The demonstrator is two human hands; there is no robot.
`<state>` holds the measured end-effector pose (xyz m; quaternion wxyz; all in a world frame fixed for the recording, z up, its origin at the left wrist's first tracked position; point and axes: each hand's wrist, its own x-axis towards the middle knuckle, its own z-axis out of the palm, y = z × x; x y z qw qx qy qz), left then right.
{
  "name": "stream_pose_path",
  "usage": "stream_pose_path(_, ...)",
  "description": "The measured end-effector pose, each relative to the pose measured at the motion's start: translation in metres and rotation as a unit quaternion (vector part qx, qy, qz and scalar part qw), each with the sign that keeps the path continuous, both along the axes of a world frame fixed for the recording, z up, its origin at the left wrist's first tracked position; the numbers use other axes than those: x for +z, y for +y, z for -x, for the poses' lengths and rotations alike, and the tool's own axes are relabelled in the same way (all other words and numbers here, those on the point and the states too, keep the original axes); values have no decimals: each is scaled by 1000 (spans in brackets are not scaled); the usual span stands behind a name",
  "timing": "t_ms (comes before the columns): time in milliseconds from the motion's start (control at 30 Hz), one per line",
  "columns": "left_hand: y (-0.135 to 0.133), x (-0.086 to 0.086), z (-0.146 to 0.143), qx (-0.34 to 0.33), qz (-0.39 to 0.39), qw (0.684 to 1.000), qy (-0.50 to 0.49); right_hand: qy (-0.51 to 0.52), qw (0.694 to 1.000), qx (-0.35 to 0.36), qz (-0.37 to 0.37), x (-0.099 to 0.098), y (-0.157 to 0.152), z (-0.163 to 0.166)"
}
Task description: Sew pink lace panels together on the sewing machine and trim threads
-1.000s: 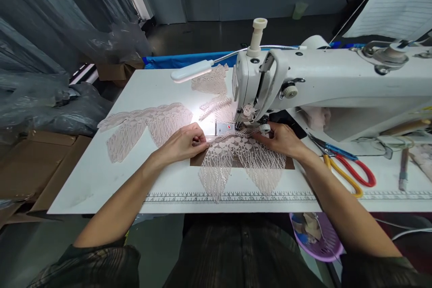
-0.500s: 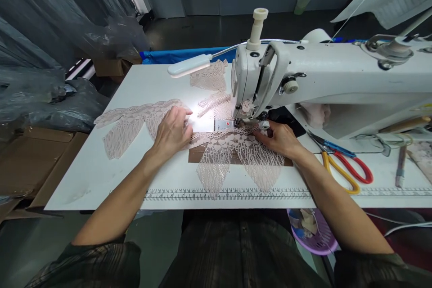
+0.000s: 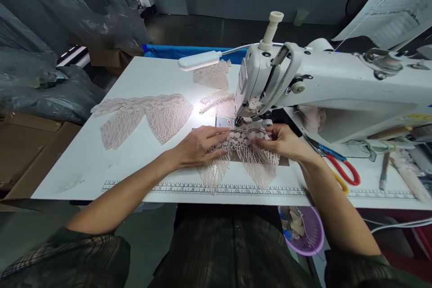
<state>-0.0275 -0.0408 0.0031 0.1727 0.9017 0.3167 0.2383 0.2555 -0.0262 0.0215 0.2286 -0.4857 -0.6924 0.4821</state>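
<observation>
A pale pink lace piece (image 3: pixel 261 164) with pointed scallops lies under the needle area of the white sewing machine (image 3: pixel 258 81), its tips hanging toward the table's front edge. My left hand (image 3: pixel 204 146) rests on the left part of this lace, fingers stretched out and thumb apart. On the right, my right hand (image 3: pixel 283 141) pinches the lace's upper edge between thumb and fingers, just beside the presser foot. Another scalloped lace piece (image 3: pixel 170 117) lies flat to the left of my left hand. More lace (image 3: pixel 212 75) lies behind the needle plate.
Scissors (image 3: pixel 344 168) with red and yellow handles lie right of my right hand. A ruler strip (image 3: pixel 189 187) runs along the table's front edge. A lit lamp (image 3: pixel 199 60) hangs over the table. Below stands a purple basket (image 3: pixel 308 234) with scraps; cardboard boxes (image 3: pixel 32 148) stand left.
My left hand has moved right, away from the left lace piece and onto the lace at the machine. My right hand stays at the lace's right edge. The view has shifted slightly.
</observation>
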Motion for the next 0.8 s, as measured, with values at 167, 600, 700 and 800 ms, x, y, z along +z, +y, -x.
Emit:
stream_pose_path(167,2,5,10,50,317,925,-202,106,987,0,119,6,-9,51)
stream_pose_path(600,-1,16,17,216,286,933,-29,-144,953,57,-259,-14,-4,30)
stream_pose_path(700,1,19,18,225,296,928,-26,-175,909,127,-356,-23,-7,33)
stream_pose_path(800,1,19,17,223,313,923,-31,-247,868,141,-407,-30,-7,39)
